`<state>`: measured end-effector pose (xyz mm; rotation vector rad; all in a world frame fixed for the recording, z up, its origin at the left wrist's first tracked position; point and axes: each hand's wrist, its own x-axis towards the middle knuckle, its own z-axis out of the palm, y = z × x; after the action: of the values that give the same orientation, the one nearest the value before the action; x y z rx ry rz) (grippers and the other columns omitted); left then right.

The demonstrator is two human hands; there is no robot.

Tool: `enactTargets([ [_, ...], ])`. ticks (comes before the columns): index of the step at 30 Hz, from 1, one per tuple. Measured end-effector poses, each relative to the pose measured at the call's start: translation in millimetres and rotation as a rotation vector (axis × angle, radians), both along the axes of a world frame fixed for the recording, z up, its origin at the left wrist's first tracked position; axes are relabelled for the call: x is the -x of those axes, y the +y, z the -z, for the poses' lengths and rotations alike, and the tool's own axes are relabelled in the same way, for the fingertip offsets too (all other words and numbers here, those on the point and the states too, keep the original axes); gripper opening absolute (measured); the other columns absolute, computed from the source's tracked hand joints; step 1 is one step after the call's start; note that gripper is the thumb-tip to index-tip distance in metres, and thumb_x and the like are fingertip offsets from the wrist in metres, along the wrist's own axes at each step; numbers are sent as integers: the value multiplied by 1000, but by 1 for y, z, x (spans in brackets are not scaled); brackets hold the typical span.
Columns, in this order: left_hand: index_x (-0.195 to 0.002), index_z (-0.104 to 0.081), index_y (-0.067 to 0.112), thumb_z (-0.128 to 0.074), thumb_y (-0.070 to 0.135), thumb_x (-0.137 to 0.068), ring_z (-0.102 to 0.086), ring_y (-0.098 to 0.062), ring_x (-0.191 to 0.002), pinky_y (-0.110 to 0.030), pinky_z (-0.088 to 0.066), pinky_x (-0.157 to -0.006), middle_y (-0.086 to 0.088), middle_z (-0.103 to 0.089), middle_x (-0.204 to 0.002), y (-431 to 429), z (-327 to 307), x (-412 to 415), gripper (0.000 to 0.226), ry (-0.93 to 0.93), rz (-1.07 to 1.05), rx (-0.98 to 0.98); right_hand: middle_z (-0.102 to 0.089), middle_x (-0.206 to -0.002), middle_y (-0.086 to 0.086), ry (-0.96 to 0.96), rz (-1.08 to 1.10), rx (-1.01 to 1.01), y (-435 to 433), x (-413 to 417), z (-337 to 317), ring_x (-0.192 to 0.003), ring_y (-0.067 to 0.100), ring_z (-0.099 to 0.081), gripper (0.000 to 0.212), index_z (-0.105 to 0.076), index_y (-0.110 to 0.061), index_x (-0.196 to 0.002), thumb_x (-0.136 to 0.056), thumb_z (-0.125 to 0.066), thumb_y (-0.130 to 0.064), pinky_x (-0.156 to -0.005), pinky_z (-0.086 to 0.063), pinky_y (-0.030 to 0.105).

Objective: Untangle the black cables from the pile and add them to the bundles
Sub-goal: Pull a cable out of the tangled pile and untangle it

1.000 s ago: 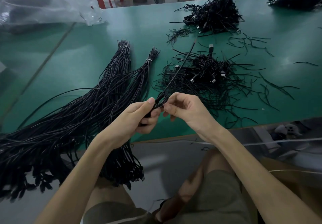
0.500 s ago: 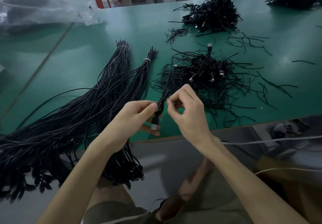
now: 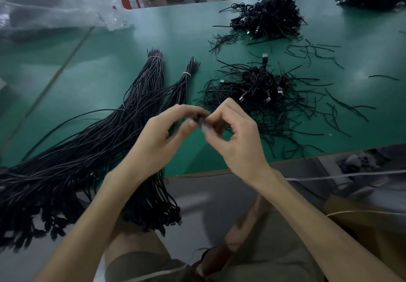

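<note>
Where both hands meet above the surface [image 3: 131, 46] edge, left hand [image 3: 162, 136] and right hand [image 3: 237, 141] fingers pinch a blurred black cable [image 3: 199, 120] between them. The bundles [image 3: 123, 132] lie just left, long axis running diagonally away; the left hand is nearer. The pile [image 3: 261, 88] sits behind.

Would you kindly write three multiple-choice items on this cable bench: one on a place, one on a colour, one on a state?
1. Where do the tied bundles lie relative to the nearest loose pile? A) right B) left C) on top
2. What colour is the table? A) white B) red C) green
3. What are the left hand and right hand doing? A) pinching a cable B) lying flat C) hanging idle
Answers: 1 B, the bundles sit left of the pile; 2 C, its bare surface shows green throughout; 3 A, fingertips of both close on one black cable.
</note>
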<state>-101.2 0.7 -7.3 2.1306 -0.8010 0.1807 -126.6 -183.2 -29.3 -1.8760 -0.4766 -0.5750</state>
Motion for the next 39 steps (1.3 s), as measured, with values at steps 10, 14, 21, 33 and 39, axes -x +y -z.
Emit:
enactTargets([
  [10, -108, -56, 17, -54, 27, -107, -61, -17, -49, -21, -48, -53, -3, -67, -59, -14, -2, -2, 11, 335, -170, 258, -50, -86, 6, -51, 52, 50, 6, 1, 3, -71, 14, -48, 16, -61, 2, -82, -97, -65, 1, -69, -41, 19],
  [14, -121, -62, 1, -39, 13, -112, -67, -33, -68, -34, -55, -73, -14, -70, -79, 1, 0, -5, 27, 451, 109, 356, -46, -90, 2, -87, 112, 156, -2, -3, 10, -70, 17, -46, 16, -59, -1, -85, -101, -62, -4, -66, -41, 27],
  [21, -101, -69, 21, -70, 30, -93, -56, -7, -73, -24, -48, -70, -4, -67, -87, 3, 12, -7, 13, 337, 35, 196, -44, -91, 0, -97, 117, 203, 3, -3, 16, -72, 11, -41, 15, -57, -2, -85, -99, -62, -1, -69, -35, 18],
  [33, -96, -62, 9, -59, 41, -103, -67, -28, -48, -30, -50, -43, -8, -74, -68, -1, 6, -29, 33, 642, -194, -9, -55, -87, 11, -275, 131, 604, 11, 1, 20, -74, 22, -53, 18, -63, 0, -85, -102, -56, -2, -74, -51, 31],
  [39, -109, -59, 14, -60, 39, -102, -59, -24, -102, -40, -47, -81, -7, -61, -113, 14, 25, -39, 26, 54, -638, -483, -62, -89, 4, 223, 318, 27, -20, -48, -19, -77, 15, -58, 14, -62, -12, -86, -99, -65, -15, -74, -48, 24],
])
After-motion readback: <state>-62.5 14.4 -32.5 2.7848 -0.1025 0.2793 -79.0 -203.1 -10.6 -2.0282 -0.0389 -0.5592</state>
